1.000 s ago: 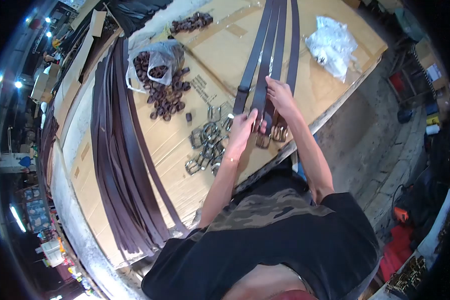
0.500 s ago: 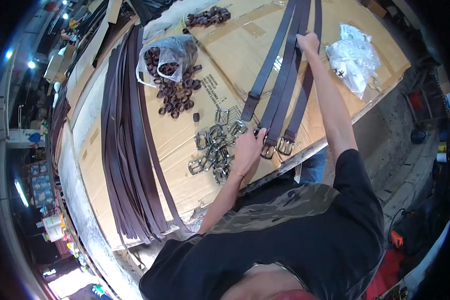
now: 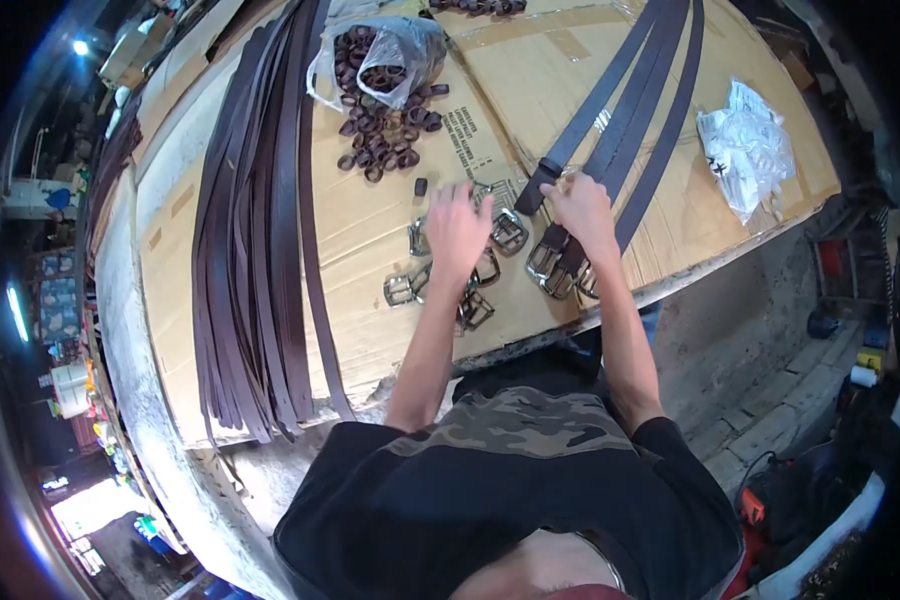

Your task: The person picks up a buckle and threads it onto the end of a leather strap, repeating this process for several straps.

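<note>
My left hand (image 3: pixel 458 232) hangs over a loose pile of metal belt buckles (image 3: pixel 400 290), fingers stretched forward and thumb apart. A buckle (image 3: pixel 510 232) lies just right of it. My right hand (image 3: pixel 582 212) has its fingers closed at the buckle-less end of a dark brown leather strap (image 3: pixel 536 196), near a small keeper loop (image 3: pixel 549 168). Beneath and beside my right wrist lie belts with buckles (image 3: pixel 550 268) fitted at their near ends. Their long straps (image 3: pixel 660 130) run away toward the far edge. My right fingertips are partly hidden.
A thick bundle of brown straps (image 3: pixel 260 230) lies on the left of the cardboard-covered table (image 3: pixel 370 350). A clear plastic bag (image 3: pixel 410 50) spills leather keeper loops (image 3: pixel 380 140). At the right rests a crumpled plastic bag (image 3: pixel 745 150).
My right hand has come back from far up the straps to their near ends. My left hand has left the fitted buckles and moved over the loose pile. The camera view has shifted.
</note>
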`<state>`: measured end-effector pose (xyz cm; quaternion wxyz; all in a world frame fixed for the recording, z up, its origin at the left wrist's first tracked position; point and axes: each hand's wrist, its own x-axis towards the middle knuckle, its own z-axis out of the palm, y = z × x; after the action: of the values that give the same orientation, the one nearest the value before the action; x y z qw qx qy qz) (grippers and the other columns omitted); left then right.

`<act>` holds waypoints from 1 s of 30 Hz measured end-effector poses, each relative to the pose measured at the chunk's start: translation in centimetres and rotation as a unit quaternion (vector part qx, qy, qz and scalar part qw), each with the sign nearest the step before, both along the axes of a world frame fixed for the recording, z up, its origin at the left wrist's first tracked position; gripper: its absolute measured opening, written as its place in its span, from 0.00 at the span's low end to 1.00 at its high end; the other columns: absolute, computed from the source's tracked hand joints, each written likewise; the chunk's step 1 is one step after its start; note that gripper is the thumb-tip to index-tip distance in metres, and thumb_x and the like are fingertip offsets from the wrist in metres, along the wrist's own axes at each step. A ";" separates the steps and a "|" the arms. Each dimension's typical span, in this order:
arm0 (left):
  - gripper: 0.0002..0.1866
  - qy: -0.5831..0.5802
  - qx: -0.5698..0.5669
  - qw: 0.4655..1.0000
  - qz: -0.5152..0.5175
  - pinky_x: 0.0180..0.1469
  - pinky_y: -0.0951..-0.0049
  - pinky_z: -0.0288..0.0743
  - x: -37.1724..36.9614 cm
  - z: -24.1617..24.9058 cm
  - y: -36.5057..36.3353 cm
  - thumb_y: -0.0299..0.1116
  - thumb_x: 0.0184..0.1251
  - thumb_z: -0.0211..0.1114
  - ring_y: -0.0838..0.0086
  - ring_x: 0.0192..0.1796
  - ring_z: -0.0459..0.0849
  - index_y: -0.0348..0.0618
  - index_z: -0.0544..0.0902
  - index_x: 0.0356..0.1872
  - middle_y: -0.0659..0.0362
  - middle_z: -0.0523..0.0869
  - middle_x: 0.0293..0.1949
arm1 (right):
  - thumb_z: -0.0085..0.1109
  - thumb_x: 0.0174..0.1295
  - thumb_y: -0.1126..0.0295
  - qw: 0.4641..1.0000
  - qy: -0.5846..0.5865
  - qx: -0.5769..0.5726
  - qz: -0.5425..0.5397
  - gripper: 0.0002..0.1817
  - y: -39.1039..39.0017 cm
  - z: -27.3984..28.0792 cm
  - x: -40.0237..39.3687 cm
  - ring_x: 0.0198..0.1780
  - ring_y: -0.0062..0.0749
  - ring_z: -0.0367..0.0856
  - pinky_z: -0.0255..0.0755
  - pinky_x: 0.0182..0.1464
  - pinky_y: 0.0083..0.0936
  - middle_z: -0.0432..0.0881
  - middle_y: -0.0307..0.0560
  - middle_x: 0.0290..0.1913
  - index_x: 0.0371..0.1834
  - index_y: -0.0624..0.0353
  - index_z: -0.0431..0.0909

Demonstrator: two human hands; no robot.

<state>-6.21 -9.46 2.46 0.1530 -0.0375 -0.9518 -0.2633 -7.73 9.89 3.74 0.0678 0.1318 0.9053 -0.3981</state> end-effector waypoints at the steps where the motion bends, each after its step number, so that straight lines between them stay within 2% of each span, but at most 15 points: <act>1: 0.16 -0.035 -0.036 0.999 0.003 0.47 0.59 0.75 -1.1 -0.2 0.2 0.38 0.57 0.68 0.53 0.47 0.79 0.33 0.81 0.38 0.48 0.82 0.39 | 0.64 0.57 0.60 0.999 0.017 0.050 -0.013 0.25 -1.0 0.3 0.0 0.41 0.57 0.84 0.76 0.45 0.40 0.83 0.65 0.33 0.47 0.74 0.77; 3: 0.17 -0.059 -0.067 0.996 0.007 0.48 0.58 0.76 -2.0 -0.4 0.2 0.37 0.56 0.67 0.53 0.49 0.78 0.32 0.81 0.39 0.47 0.81 0.43 | 0.64 0.56 0.60 0.993 0.047 0.104 -0.026 0.27 -2.1 1.2 0.0 0.44 0.60 0.82 0.75 0.47 0.41 0.83 0.67 0.35 0.50 0.75 0.75; 5: 0.17 -0.127 -0.078 0.989 -0.022 0.49 0.57 0.77 -3.0 -1.0 0.2 0.35 0.54 0.68 0.51 0.50 0.77 0.30 0.81 0.38 0.46 0.79 0.44 | 0.64 0.56 0.61 0.990 0.113 0.053 -0.062 0.28 -2.5 2.1 1.0 0.43 0.58 0.83 0.75 0.48 0.41 0.83 0.66 0.38 0.53 0.74 0.73; 7: 0.13 -0.082 -0.109 0.990 -0.040 0.44 0.58 0.78 -3.6 -1.4 -0.1 0.33 0.54 0.66 0.53 0.45 0.82 0.31 0.83 0.35 0.47 0.83 0.39 | 0.64 0.57 0.63 0.989 0.137 0.019 -0.054 0.25 -2.7 2.9 2.2 0.42 0.56 0.83 0.75 0.48 0.39 0.84 0.63 0.38 0.53 0.71 0.74; 9: 0.11 -0.157 0.101 0.982 -0.014 0.39 0.59 0.78 -4.2 -1.4 -0.5 0.31 0.55 0.62 0.55 0.36 0.85 0.31 0.84 0.32 0.48 0.86 0.31 | 0.63 0.57 0.65 0.985 0.150 -0.080 -0.017 0.24 -3.0 2.1 3.3 0.40 0.52 0.84 0.75 0.47 0.36 0.84 0.61 0.38 0.55 0.68 0.74; 10: 0.10 -0.167 0.185 0.968 -0.013 0.36 0.63 0.78 -4.3 -1.3 -0.9 0.30 0.57 0.61 0.61 0.28 0.86 0.31 0.84 0.31 0.50 0.86 0.24 | 0.64 0.57 0.64 0.982 0.142 -0.122 -0.019 0.24 -3.2 1.8 3.5 0.43 0.45 0.85 0.75 0.48 0.33 0.84 0.61 0.41 0.54 0.66 0.75; 11: 0.10 -0.209 0.308 0.927 -0.056 0.37 0.71 0.79 -4.1 -1.0 -1.3 0.25 0.64 0.57 0.74 0.32 0.85 0.28 0.84 0.36 0.52 0.87 0.30 | 0.64 0.57 0.64 0.982 0.143 -0.121 -0.027 0.24 -3.6 1.5 3.5 0.43 0.45 0.85 0.75 0.48 0.33 0.84 0.61 0.41 0.54 0.66 0.75; 13: 0.09 -0.293 0.560 0.771 -0.079 0.38 0.71 0.81 -3.4 -0.6 -1.5 0.22 0.66 0.56 0.72 0.33 0.85 0.27 0.82 0.39 0.53 0.86 0.34 | 0.64 0.58 0.65 0.965 0.178 -0.192 -0.006 0.21 -4.2 0.9 3.1 0.44 0.39 0.85 0.76 0.48 0.31 0.84 0.58 0.44 0.51 0.68 0.77; 14: 0.09 -0.294 0.560 0.771 -0.078 0.38 0.71 0.81 -2.8 -0.2 -1.5 0.22 0.66 0.56 0.72 0.33 0.85 0.27 0.82 0.39 0.53 0.86 0.34 | 0.62 0.60 0.69 0.948 0.171 -0.269 0.009 0.18 -4.6 0.5 2.6 0.45 0.35 0.84 0.76 0.49 0.28 0.83 0.55 0.46 0.50 0.68 0.77; 17: 0.09 -0.300 0.619 0.720 -0.086 0.40 0.70 0.83 -1.3 0.9 -1.3 0.24 0.67 0.57 0.70 0.34 0.85 0.27 0.80 0.42 0.52 0.85 0.36 | 0.60 0.61 0.73 0.932 0.130 -0.333 0.049 0.16 -4.8 -0.1 2.3 0.45 0.33 0.84 0.76 0.49 0.26 0.84 0.54 0.45 0.51 0.68 0.76; 21: 0.08 -0.288 0.652 0.698 -0.071 0.41 0.70 0.82 -0.2 1.3 -1.0 0.25 0.67 0.58 0.71 0.36 0.85 0.29 0.80 0.42 0.54 0.85 0.36 | 0.59 0.62 0.74 0.944 0.128 -0.303 -0.008 0.15 -5.5 0.1 3.3 0.46 0.31 0.83 0.76 0.49 0.26 0.83 0.55 0.44 0.51 0.66 0.77; 24: 0.08 -0.305 0.642 0.698 -0.083 0.41 0.70 0.82 0.1 0.7 -1.1 0.25 0.67 0.59 0.72 0.37 0.85 0.31 0.80 0.43 0.55 0.85 0.38 | 0.55 0.61 0.78 0.943 0.179 -0.279 -0.004 0.15 -5.8 1.2 4.4 0.44 0.27 0.81 0.76 0.46 0.24 0.82 0.46 0.42 0.52 0.64 0.77; 26: 0.08 -0.320 0.631 0.701 -0.093 0.40 0.71 0.82 0.1 0.6 -1.0 0.26 0.67 0.60 0.72 0.37 0.85 0.32 0.81 0.43 0.56 0.85 0.38 | 0.53 0.58 0.82 0.935 0.317 -0.126 0.093 0.17 -5.4 2.6 4.7 0.42 0.38 0.82 0.75 0.47 0.27 0.82 0.47 0.40 0.51 0.60 0.79; 29: 0.08 -0.340 0.609 0.708 -0.116 0.40 0.71 0.82 0.1 0.9 -0.8 0.26 0.68 0.60 0.74 0.36 0.84 0.32 0.81 0.43 0.57 0.84 0.38 | 0.51 0.56 0.82 0.947 0.263 -0.110 0.149 0.18 -4.5 3.9 4.9 0.43 0.52 0.80 0.75 0.48 0.35 0.81 0.52 0.42 0.49 0.57 0.80; 30: 0.08 -0.345 0.608 0.705 -0.119 0.36 0.75 0.81 0.0 0.9 -0.7 0.25 0.68 0.59 0.77 0.35 0.83 0.32 0.81 0.43 0.59 0.84 0.35 | 0.51 0.56 0.82 0.948 0.263 -0.106 0.145 0.18 -4.2 4.0 5.0 0.43 0.52 0.80 0.75 0.48 0.35 0.81 0.52 0.42 0.49 0.57 0.80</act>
<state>-6.18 -10.15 3.34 -0.2289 0.0438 -0.5589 -0.7958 -2.74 5.67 7.72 -0.1019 -0.1186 0.8526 -0.4985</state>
